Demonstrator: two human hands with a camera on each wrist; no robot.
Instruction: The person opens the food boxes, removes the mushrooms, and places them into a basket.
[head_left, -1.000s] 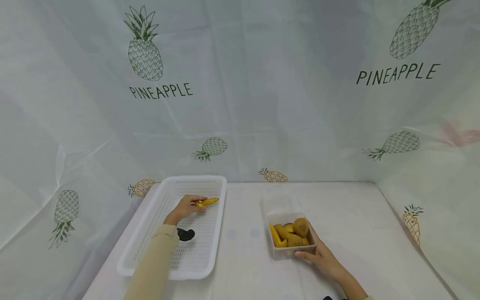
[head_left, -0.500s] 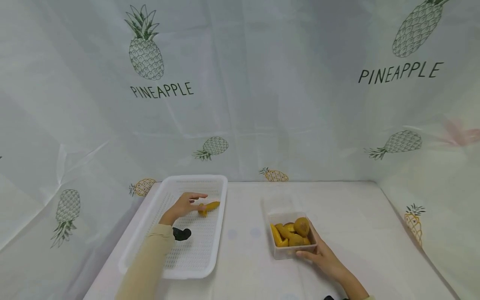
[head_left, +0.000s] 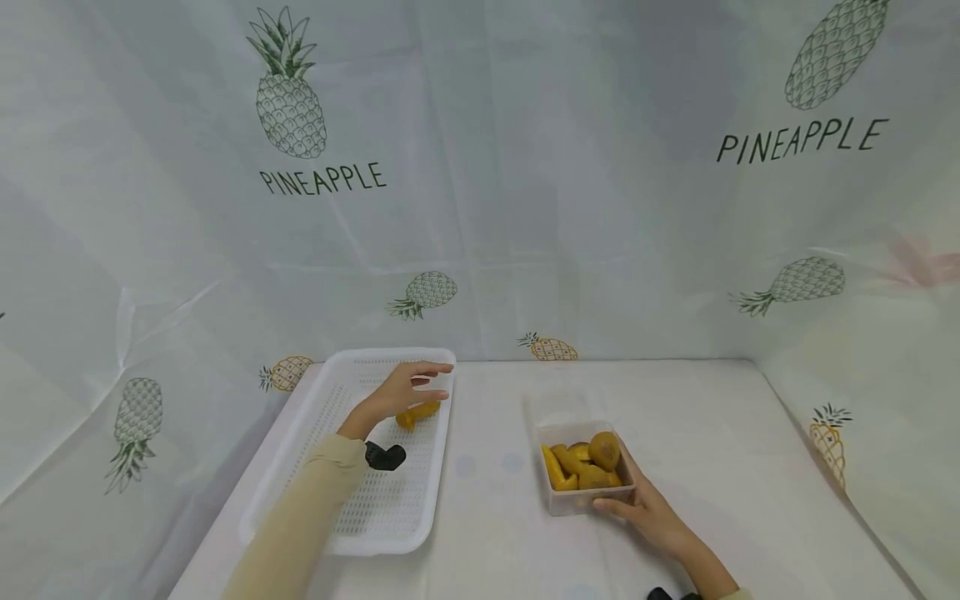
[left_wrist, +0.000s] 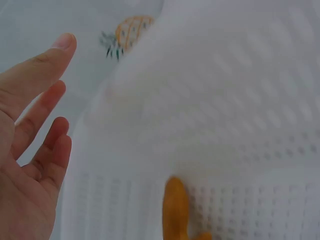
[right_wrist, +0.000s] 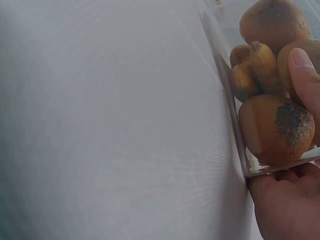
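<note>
My left hand hovers over the far right part of a white perforated plastic basket, fingers parted and nothing between them. Beneath it, on the basket floor, lies yellow banana-shaped fruit, partly hidden by the hand. The left wrist view shows this fruit apart from the fingers. On the right, my right hand grips the near right corner of a clear plastic box, thumb in front. Yellow banana-like pieces and round brown-yellow fruit fill the box; dark patches mark the round fruit.
Both box and basket stand on a white-covered table. A white sheet printed with pineapples hangs behind and along the sides. A black device sits at the left wrist, above the basket.
My left hand let go of a yellow banana-shaped fruit in the basket, then rose and moved right toward the basket's far right rim. The right hand still holds the box in place.
</note>
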